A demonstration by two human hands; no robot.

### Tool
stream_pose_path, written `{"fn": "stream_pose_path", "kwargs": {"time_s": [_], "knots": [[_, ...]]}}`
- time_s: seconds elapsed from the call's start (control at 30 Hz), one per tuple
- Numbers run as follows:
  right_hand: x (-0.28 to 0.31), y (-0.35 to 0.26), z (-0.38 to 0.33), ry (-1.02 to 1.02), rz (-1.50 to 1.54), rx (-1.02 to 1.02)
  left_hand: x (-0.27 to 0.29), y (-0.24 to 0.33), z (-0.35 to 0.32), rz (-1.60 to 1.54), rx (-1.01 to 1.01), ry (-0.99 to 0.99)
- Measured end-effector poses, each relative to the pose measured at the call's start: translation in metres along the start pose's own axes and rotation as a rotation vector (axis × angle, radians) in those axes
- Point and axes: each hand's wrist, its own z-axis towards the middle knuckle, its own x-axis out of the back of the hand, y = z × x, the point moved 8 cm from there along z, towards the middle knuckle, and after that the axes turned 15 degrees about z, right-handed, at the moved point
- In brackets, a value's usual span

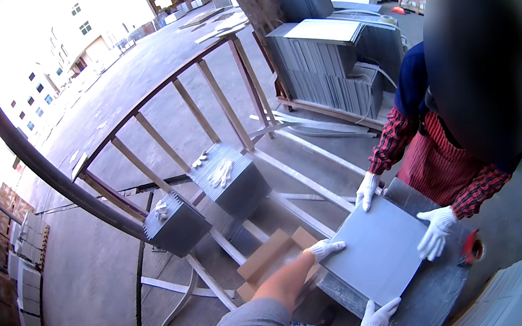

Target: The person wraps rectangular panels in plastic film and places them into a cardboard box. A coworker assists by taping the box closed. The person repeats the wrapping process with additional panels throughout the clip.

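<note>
**tile_newbie:** So here both my gloved hands are on the top grey tile (378, 248). The left hand (324, 248) is clamped on the corner nearest the cardboard box (270, 260), the right hand (379, 316) is hooked over the near edge, and they're well apart. The tile lies flat on the stack of tiles (426, 300) in front of me. A co-worker across from me has a gloved hand (367, 190) on the far corner and the other gloved hand (435, 233) on the far right edge. Any tips for handling this cleanly?

**slab_veteran:** Looks like a decent spread to me. I'd keep fingers on the edges, not tucked under between the tile and the stack, since that's where pinches happen. Agree on a direction with the person opposite and move together, keeping the tile level so a corner doesn't dig into the one below. Watch that red tool (470, 248) just beside the stack on your right. Also mind the wooden rack (199, 115) and the smaller tile stacks (229, 178) beyond the box if you swing that way.
</note>
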Motion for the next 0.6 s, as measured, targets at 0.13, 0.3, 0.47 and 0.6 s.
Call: {"fn": "stream_pose_path", "kwargs": {"time_s": [0.13, 0.3, 0.47, 0.6], "knots": [[0.007, -0.005, 0.004, 0.009, -0.033, -0.029, 0.001, 0.021, -0.007, 0.029, 0.016, 0.032], [0.017, -0.02, -0.004, -0.061, -0.019, -0.146, 0.008, 0.053, -0.04, 0.018, -0.041, 0.049], [0.023, -0.012, -0.006, 0.081, -0.286, 0.019, 0.008, 0.108, -0.077, 0.436, -0.09, 0.163], [0.057, -0.125, -0.039, 0.108, 0.075, 0.529, -0.029, 0.228, -0.173, 0.724, -0.134, 0.288]]}}
